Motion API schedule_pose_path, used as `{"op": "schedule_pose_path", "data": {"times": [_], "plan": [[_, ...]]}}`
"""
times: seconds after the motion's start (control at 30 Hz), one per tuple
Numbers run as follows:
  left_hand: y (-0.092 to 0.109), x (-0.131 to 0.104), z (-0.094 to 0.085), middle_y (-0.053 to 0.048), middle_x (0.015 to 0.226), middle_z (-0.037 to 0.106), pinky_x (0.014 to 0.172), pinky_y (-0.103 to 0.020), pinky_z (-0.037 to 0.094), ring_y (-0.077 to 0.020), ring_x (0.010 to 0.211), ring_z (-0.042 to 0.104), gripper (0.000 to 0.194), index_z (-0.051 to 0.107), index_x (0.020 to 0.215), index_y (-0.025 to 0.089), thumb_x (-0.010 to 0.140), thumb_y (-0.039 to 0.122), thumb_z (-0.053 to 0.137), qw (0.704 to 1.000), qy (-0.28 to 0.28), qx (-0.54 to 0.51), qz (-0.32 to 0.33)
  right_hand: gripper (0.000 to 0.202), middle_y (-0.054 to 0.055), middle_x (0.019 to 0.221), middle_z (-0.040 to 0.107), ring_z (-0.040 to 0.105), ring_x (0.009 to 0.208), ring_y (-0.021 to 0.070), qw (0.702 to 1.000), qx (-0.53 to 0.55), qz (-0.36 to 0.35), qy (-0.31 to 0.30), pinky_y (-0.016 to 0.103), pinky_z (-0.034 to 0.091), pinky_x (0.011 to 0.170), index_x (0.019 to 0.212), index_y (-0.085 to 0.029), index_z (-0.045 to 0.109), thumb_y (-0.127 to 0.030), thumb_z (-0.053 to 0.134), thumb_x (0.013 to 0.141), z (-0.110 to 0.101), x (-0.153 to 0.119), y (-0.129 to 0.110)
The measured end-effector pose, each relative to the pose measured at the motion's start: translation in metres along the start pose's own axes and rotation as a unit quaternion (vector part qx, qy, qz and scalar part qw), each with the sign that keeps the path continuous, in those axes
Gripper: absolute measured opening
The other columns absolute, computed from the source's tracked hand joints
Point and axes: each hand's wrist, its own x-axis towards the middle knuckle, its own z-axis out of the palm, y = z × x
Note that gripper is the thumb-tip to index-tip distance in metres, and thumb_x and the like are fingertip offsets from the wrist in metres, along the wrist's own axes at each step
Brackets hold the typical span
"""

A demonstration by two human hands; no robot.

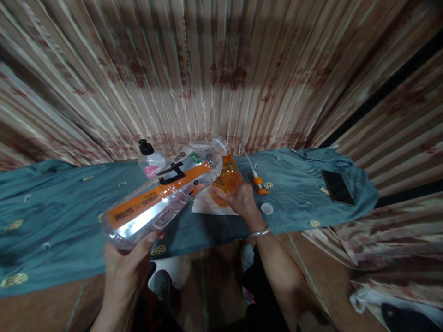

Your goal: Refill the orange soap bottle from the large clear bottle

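Note:
My left hand (129, 260) is closed around the base of a large clear plastic bottle (166, 191) with an orange label. This bottle is tilted, its open neck at the mouth of a smaller orange bottle (228, 175); whether the two rims touch I cannot tell. Fingers of my right hand (242, 198) wrap round the orange bottle, which stands over a white sheet (207, 205). To the right lies an orange pump dispenser top (258, 181) with a long tube. Closer to me is a small white cap (266, 209).
Behind the clear bottle stands another bottle with a black cap (146, 147) and pink label. A dark phone (337, 186) lies at the right end of the teal cloth (290, 219). Patterned curtains (221, 69) hang close behind the cloth-covered surface.

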Motion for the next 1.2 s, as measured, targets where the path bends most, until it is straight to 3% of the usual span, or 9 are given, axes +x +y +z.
{"op": "schedule_pose_path", "data": {"times": [0.23,0.5,0.7,1.03,1.2], "plan": [[-0.0002,0.0016,0.0002,-0.006,0.095,0.085,0.057,-0.020,0.061,-0.0171,0.073,0.073,0.066,0.085,0.104,0.022,0.043,0.030,0.107,1.000,0.007,-0.003,-0.001,0.062,0.015,0.104,0.089,0.089,0.097,0.0364,1.000,0.003,0.009,0.003,0.041,0.072,0.081,0.122,-0.020,0.065,-0.050,0.098,0.079,-0.0014,0.0008,-0.0014],[0.0009,0.0018,0.0000,-0.007,0.093,0.085,0.056,-0.021,0.062,-0.0173,0.071,0.073,0.052,0.084,0.087,0.021,0.040,0.026,0.106,1.000,0.004,-0.010,-0.002,0.063,0.015,0.104,0.089,0.089,0.097,0.0367,1.000,0.009,0.011,-0.003,0.040,0.072,0.082,0.122,-0.019,0.065,-0.052,0.098,0.080,-0.0026,0.0006,-0.0019],[-0.0011,0.0023,-0.0009,-0.007,0.093,0.086,0.056,-0.022,0.062,-0.0179,0.070,0.074,0.051,0.084,0.086,0.020,0.040,0.024,0.106,1.000,0.002,-0.016,-0.001,0.064,0.015,0.106,0.089,0.089,0.099,0.0370,1.000,0.008,0.016,0.002,0.041,0.072,0.085,0.126,-0.018,0.064,-0.048,0.098,0.081,-0.0022,0.0005,-0.0036],[-0.0009,0.0025,0.0014,-0.007,0.082,0.082,0.057,-0.021,0.063,-0.0187,0.073,0.075,0.046,0.082,0.081,0.021,0.045,0.035,0.107,1.000,0.002,0.002,0.010,0.063,0.014,0.105,0.089,0.089,0.098,0.0354,1.000,0.017,0.002,-0.001,0.040,0.071,0.083,0.124,-0.019,0.064,-0.048,0.098,0.081,-0.0003,0.0022,-0.0004],[-0.0011,0.0019,0.0007,-0.006,0.088,0.084,0.056,-0.020,0.063,-0.0179,0.074,0.076,0.050,0.083,0.086,0.022,0.045,0.035,0.108,1.000,0.002,-0.005,0.011,0.063,0.013,0.105,0.089,0.089,0.097,0.0348,1.000,0.023,-0.013,0.009,0.039,0.072,0.082,0.125,-0.021,0.064,-0.049,0.099,0.080,0.0001,0.0013,0.0020]]}}
